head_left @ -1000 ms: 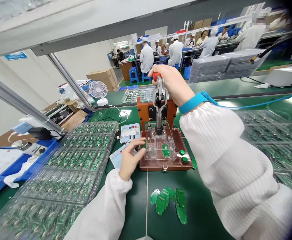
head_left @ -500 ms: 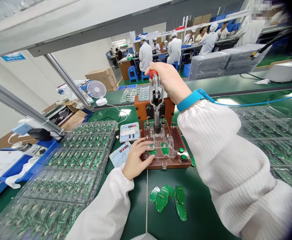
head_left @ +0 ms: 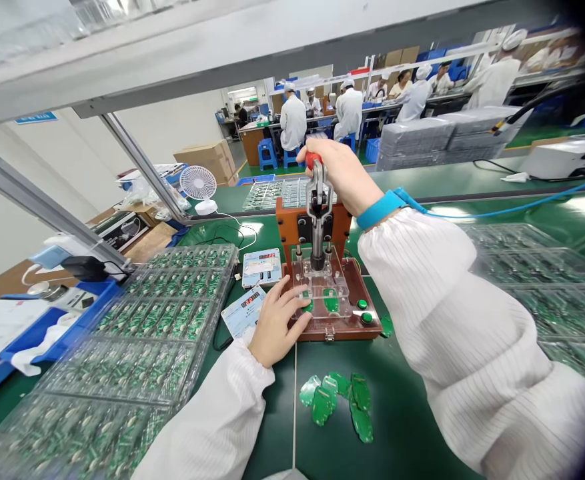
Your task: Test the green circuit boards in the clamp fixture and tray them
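Left green board (head_left: 309, 308): just right of our left hand (head_left: 276, 323), long axis fore-aft.
Left nearer, fingers spread; right hand (head_left: 339, 167) grips red knob (head_left: 313, 160).

1. In front of me runs a green bench (head_left: 402, 413)
2. On it, right before me, stands a brown-based press fixture (head_left: 317, 240)
3. Nearer me, loose green circuit boards (head_left: 325, 403) lie in an overlapping cluster
4. To my left lie clear trays of boards (head_left: 172, 293), with two digital meters (head_left: 245, 312) between them and the fixture
5. To my right lie more clear trays (head_left: 517, 293)
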The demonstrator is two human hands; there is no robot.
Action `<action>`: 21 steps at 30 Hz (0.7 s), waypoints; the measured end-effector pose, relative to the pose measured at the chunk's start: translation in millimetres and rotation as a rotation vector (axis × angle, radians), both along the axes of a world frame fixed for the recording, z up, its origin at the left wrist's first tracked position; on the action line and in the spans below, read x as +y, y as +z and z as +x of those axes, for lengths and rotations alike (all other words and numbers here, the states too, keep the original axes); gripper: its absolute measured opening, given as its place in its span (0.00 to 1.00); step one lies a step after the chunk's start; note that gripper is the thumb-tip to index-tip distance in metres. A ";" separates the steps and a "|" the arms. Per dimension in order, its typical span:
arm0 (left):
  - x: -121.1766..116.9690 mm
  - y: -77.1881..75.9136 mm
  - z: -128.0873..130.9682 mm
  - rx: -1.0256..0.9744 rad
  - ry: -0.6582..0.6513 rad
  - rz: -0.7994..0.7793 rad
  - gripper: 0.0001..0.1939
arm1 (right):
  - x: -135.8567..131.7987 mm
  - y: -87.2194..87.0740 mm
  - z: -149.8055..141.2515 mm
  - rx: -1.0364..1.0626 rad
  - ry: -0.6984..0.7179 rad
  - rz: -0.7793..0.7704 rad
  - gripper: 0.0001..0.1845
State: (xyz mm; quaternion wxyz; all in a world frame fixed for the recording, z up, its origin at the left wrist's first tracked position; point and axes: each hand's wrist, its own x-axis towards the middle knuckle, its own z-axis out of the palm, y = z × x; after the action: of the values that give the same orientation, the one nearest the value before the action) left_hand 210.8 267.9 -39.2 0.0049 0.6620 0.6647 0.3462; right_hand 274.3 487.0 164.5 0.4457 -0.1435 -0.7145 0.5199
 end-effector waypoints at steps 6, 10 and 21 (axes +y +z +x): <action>-4.1 -0.9 -4.0 -0.244 0.131 0.203 0.11 | -4.2 19.3 7.1 -0.047 0.002 0.040 0.17; -8.1 0.6 -16.4 -0.443 0.332 0.401 0.09 | -40.3 27.9 35.4 0.089 -0.102 0.420 0.13; -12.2 8.2 -8.0 -0.478 0.311 0.458 0.05 | -118.5 -48.7 93.6 0.087 -0.328 0.809 0.21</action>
State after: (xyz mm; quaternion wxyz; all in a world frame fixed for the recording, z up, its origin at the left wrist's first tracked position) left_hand 202.7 255.7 -31.0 -0.0409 0.4375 0.6427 0.6275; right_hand 367.9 368.5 115.8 0.5724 -0.0471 -0.8088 0.1261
